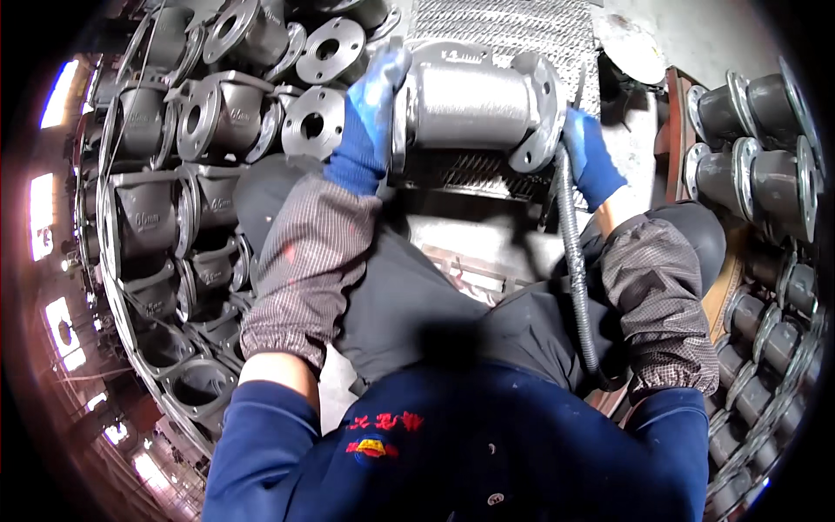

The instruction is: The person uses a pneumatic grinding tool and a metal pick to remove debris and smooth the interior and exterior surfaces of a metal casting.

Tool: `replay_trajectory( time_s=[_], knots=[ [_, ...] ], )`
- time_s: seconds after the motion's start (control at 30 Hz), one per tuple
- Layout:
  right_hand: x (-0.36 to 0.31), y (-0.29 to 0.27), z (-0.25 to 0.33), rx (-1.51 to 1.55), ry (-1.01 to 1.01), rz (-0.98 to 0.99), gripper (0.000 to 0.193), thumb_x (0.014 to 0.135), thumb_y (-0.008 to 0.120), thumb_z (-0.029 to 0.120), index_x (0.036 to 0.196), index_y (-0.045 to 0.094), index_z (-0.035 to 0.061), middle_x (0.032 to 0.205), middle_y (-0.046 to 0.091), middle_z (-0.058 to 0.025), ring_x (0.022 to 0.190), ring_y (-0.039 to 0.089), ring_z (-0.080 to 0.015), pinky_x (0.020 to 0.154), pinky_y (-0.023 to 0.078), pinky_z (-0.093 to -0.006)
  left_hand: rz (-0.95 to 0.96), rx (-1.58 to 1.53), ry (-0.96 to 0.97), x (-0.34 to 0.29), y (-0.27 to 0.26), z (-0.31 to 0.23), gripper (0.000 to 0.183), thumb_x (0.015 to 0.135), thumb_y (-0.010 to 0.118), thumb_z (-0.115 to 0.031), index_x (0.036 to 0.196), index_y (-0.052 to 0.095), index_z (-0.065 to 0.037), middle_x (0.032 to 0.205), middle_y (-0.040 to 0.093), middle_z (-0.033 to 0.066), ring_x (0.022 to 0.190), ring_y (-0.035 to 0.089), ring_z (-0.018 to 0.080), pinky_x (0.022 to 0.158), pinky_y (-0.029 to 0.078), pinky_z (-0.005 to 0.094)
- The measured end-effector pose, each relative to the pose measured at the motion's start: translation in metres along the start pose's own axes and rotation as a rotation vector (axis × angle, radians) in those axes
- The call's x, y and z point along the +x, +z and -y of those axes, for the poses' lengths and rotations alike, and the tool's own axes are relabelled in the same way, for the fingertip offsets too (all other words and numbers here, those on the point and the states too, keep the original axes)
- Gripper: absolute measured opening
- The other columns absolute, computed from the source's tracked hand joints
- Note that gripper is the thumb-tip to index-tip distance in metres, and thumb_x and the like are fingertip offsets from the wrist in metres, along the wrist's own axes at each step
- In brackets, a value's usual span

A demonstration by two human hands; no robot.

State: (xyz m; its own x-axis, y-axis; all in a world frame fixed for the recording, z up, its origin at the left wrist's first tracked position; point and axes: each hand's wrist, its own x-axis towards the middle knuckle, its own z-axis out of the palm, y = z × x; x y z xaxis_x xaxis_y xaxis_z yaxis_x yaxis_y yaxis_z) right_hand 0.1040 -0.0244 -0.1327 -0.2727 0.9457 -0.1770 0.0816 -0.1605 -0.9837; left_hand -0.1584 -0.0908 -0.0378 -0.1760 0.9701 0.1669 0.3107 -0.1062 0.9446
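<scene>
A grey cast-metal flanged valve body (474, 109) lies on its side in front of me, above a dark slotted support. My left hand (372, 113), in a blue glove, is closed round its left flange, the thumb side on top. At the other end, my right hand (590, 155), also blue-gloved, grips the right flange (539, 117); its fingertips are partly hidden behind the metal. A ribbed grey hose (574, 261) runs down from beside that flange, past my right wrist, toward my lap.
Similar castings (230, 113) are stacked along the left, inside a wire-like rim. More flanged bodies (726, 183) stand in rows at the right, beside a reddish-brown edge (676, 130). A textured metal plate (504, 22) lies beyond the support, with a pale round object (633, 52) beside it.
</scene>
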Motion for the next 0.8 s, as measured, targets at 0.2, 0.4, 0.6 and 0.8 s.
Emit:
replay_trajectory(
  time_s=[0.2,0.4,0.6,0.8],
  knots=[
    [-0.009,-0.01,0.058,-0.452,-0.179,0.221,0.025,0.086,0.049,0.008,0.102,0.062,-0.0062,0.089,0.066,-0.0173,0.079,0.063,-0.0181,0.073,0.05,-0.0301,-0.143,-0.687,-0.392,0.007,-0.003,-0.007,0.038,0.092,0.054,-0.017,0.122,0.051,0.006,0.118,0.058,0.0146,0.108,0.057,0.0229,0.096,0.045,0.0329],
    [-0.012,-0.012,0.047,-0.84,-0.395,0.278,0.027,0.089,0.047,0.013,0.105,0.058,-0.0058,0.086,0.064,-0.018,0.077,0.063,-0.0255,0.07,0.049,-0.0328,-0.234,-0.725,-0.642,-0.012,0.004,-0.02,0.033,0.09,0.055,-0.029,0.111,0.06,-0.004,0.105,0.063,0.0089,0.094,0.062,0.0202,0.084,0.052,0.0344],
    [-0.023,0.007,0.054,-0.201,0.095,0.018,0.029,0.09,0.048,0.019,0.096,0.061,-0.0055,0.082,0.064,-0.013,0.071,0.062,-0.0182,0.063,0.05,-0.0312,-0.277,-0.687,-0.711,-0.01,0.009,-0.017,0.032,0.09,0.053,-0.027,0.113,0.059,-0.006,0.107,0.063,0.0082,0.093,0.062,0.0208,0.083,0.052,0.0343],
    [-0.02,0.013,0.081,0.015,0.442,-0.011,0.031,0.094,0.044,0.009,0.118,0.056,-0.0062,0.104,0.064,-0.0146,0.095,0.062,-0.0183,0.085,0.051,-0.0293,-0.248,-0.727,-0.662,-0.008,0.013,-0.03,0.03,0.09,0.055,-0.029,0.107,0.061,-0.004,0.102,0.063,0.008,0.094,0.061,0.0202,0.084,0.052,0.0347]
  ],
)
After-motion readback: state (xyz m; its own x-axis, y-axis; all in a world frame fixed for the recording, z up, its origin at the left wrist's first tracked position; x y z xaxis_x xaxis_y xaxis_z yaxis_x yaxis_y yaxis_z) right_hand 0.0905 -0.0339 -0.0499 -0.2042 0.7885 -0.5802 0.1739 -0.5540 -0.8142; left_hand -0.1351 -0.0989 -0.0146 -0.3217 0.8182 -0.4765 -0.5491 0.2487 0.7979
